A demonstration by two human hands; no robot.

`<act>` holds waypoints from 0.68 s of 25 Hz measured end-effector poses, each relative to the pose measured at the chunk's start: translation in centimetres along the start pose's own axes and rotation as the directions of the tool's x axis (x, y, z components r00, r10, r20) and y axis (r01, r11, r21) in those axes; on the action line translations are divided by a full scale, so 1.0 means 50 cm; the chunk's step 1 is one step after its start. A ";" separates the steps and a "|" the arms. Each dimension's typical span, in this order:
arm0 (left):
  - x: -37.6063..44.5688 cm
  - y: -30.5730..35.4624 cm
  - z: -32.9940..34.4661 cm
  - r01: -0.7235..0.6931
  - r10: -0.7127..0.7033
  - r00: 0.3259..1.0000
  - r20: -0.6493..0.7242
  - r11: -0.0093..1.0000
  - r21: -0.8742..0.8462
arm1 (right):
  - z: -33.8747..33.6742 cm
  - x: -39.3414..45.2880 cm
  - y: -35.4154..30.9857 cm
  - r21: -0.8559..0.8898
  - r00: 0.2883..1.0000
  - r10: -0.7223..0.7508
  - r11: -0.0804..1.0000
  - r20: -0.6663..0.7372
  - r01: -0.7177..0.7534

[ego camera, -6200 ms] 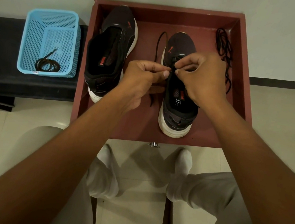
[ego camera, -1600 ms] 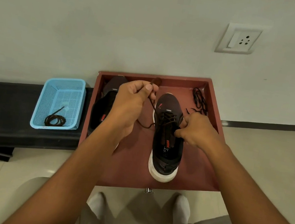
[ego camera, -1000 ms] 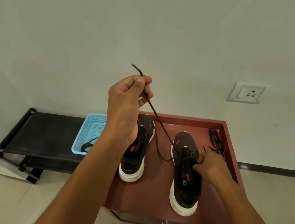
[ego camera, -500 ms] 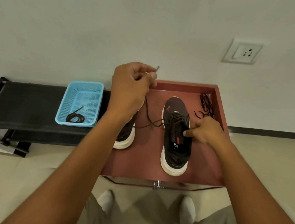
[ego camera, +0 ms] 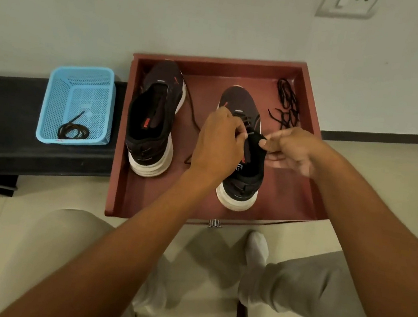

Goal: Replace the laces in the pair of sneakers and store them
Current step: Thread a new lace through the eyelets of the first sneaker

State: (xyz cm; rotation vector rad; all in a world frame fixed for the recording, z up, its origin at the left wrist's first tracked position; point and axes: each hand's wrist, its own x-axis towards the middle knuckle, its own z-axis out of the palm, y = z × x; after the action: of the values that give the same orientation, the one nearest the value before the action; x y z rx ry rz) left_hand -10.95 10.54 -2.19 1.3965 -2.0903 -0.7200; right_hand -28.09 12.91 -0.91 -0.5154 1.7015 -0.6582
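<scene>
1. Our left hand point(ego camera: 218, 141) hangs over the right-hand black sneaker with a white sole point(ego camera: 242, 163), fingers curled, pinching the tip of the thin dark lace point(ego camera: 191, 111) at the eyelets.
2. Our right hand point(ego camera: 288, 149) comes in from the right, thumb and forefinger pinching the edge of that sneaker's black tongue; its lower fingers blur.
3. The lace crosses the front eyelets, and its slack runs left across the floor of the red-brown wooden tray point(ego camera: 286, 196).
4. The second black sneaker point(ego camera: 154, 121), unlaced and gaping, stands at the tray's left side.
5. We count two sneakers, both toes to the wall, and one loose bundle of black laces point(ego camera: 286, 104) in the tray's far right corner.
6. One light blue plastic mesh basket point(ego camera: 57, 99) sits on the black bench point(ego camera: 2, 113) left of the tray, holding one coiled dark lace point(ego camera: 73, 130).
</scene>
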 end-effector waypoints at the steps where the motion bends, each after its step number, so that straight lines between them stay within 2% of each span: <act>1: 0.000 -0.007 0.008 -0.017 0.017 1.000 -0.009 1.000 0.018 | -0.002 0.002 0.001 0.020 1.000 0.009 1.000 0.015 -0.010; 9: 0.005 -0.022 0.047 -0.056 0.063 0.997 -0.036 0.984 0.168 | -0.015 0.020 0.017 0.112 0.997 0.008 0.994 0.078 -0.017; 17: 0.007 -0.030 0.058 -0.099 0.114 0.991 -0.068 0.977 0.187 | -0.009 0.015 0.016 -0.003 0.997 -0.067 0.998 0.045 0.067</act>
State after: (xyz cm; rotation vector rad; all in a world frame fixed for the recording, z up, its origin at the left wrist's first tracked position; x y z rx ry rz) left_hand -12.03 10.13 -5.24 1.3714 -2.1955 -0.4322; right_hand -28.67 13.05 -1.92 -0.5885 1.6493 -0.6864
